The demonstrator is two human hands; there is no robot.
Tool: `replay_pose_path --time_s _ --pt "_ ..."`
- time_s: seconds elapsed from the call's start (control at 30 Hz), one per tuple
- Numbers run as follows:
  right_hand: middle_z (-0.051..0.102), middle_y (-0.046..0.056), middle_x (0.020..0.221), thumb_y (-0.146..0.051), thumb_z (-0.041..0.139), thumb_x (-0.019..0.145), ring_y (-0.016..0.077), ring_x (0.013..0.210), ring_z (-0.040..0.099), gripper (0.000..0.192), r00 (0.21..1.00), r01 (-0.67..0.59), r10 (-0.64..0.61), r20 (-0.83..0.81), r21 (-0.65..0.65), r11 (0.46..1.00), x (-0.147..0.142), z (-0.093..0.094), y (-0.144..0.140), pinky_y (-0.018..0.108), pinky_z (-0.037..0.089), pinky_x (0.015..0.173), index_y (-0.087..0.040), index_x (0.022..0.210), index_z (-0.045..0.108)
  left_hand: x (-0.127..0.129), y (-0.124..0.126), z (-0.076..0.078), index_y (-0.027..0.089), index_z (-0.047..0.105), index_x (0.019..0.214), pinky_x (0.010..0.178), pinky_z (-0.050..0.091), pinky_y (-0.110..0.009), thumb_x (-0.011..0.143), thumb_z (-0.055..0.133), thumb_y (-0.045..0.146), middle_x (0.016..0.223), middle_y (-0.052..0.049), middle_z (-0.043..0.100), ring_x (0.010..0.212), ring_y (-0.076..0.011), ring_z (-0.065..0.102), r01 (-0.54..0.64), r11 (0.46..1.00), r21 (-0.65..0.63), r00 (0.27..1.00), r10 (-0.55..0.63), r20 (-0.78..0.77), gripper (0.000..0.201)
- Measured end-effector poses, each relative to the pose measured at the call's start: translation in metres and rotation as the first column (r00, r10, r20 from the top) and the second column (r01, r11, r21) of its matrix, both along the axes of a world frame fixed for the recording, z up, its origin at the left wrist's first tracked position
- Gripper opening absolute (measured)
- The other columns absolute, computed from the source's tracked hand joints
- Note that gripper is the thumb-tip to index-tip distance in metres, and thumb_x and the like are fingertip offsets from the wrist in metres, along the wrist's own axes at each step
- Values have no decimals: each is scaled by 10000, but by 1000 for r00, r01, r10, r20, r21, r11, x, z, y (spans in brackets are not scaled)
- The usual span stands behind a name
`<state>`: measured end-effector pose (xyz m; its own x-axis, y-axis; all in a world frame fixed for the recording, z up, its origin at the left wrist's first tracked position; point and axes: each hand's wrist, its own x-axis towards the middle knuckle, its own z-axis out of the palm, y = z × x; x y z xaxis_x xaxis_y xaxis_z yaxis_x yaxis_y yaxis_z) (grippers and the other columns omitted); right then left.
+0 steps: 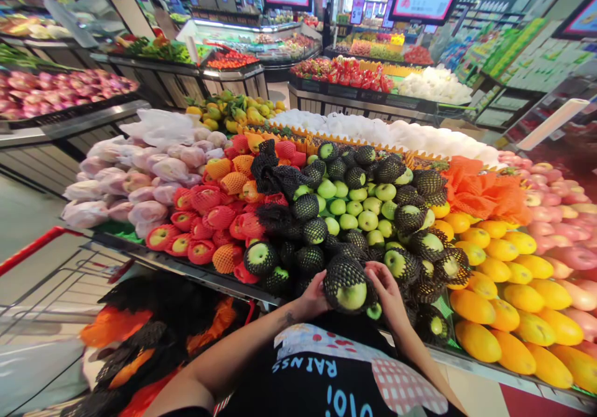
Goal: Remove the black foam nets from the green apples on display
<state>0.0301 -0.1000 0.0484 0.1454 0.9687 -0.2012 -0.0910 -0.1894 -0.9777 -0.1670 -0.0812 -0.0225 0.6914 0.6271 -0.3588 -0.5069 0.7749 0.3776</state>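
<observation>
In front of my chest I hold a green apple [352, 297] wrapped in a black foam net; its pale green skin shows through the opening that faces me. My left hand [314, 295] is closed against its left side, and my right hand [385, 293] grips the right side near the net's edge. Just beyond my hands, more netted green apples [308, 260] form a rim around bare green apples [368, 220]. Loose black foam nets [275, 178] lie heaped behind and to the left.
Left on the stand are red-netted apples [205, 199] and bagged pale fruit [149, 184]. Yellow melons [494, 314], an orange net pile [487, 190] and pink apples [555, 206] lie right. A wire shopping cart [51, 280] stands at lower left, near discarded nets [116, 324].
</observation>
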Motion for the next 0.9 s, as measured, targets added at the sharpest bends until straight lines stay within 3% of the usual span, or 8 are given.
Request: replay_pose_path --time_s 0.07,0.17,0.27,0.33,0.53,0.73,0.83,0.9 --pt "657 73 1158 -572 647 851 258 1058 611 436 994 11 -31 106 177 984 5 10 -6 390 467 960 -267 1161 613 0 1 0 177 677 1113 975 479 -416 689 720 679 1020 -97 746 1113 -302 656 -19 1000 -5 1000 19 -12 658" --pt "545 100 1380 -573 695 814 318 1270 514 627 949 -218 107 297 372 902 8 27 -15 465 398 1083 -297 1350 527 -1 2 -1 164 679 1110 883 514 -397 693 695 721 998 -106 749 1042 -298 679 -7 1000 -14 997 6 -81 696" --pt "424 100 1498 -509 852 668 364 1380 409 890 776 -464 237 585 273 843 2 36 -19 512 331 1152 -330 1449 464 0 2 -2 132 674 1112 801 516 -368 765 615 736 945 -126 744 961 -282 689 44 999 15 986 -41 -160 698" --pt "360 92 1538 -479 860 667 359 1393 401 937 687 -488 259 679 167 857 -4 35 -19 511 343 1153 -356 1483 417 3 1 0 124 672 1113 747 506 -334 788 609 719 903 -117 734 886 -253 686 24 997 71 977 -8 -213 680" --pt "417 102 1474 -432 865 656 338 1325 486 919 734 -376 185 654 164 912 -10 13 -19 503 390 1127 -330 1449 410 6 3 23 112 669 1082 608 423 -251 620 847 581 866 -70 688 704 -151 605 -18 951 310 909 145 -391 682" --pt "546 94 1364 -365 836 675 312 1245 540 833 869 -158 18 495 243 957 3 13 -17 474 401 1100 -277 1390 418 4 23 59 150 641 1049 498 306 -211 660 837 494 841 -25 644 577 -85 567 164 926 339 936 -38 -349 555" --pt "563 90 1330 -359 865 604 309 1243 534 818 942 30 -113 315 255 966 14 11 -13 475 378 1115 -259 1316 474 6 36 75 164 619 1056 529 331 -204 704 796 507 927 -69 680 681 -143 679 251 886 390 954 -158 -255 522" --pt "620 88 1250 -412 854 586 320 1191 569 738 977 180 -194 85 152 972 22 4 -14 491 420 1071 -255 1236 543 9 48 85 157 616 1088 567 357 -213 760 741 523 1040 -131 706 794 -202 719 320 827 463 939 -213 -270 507"
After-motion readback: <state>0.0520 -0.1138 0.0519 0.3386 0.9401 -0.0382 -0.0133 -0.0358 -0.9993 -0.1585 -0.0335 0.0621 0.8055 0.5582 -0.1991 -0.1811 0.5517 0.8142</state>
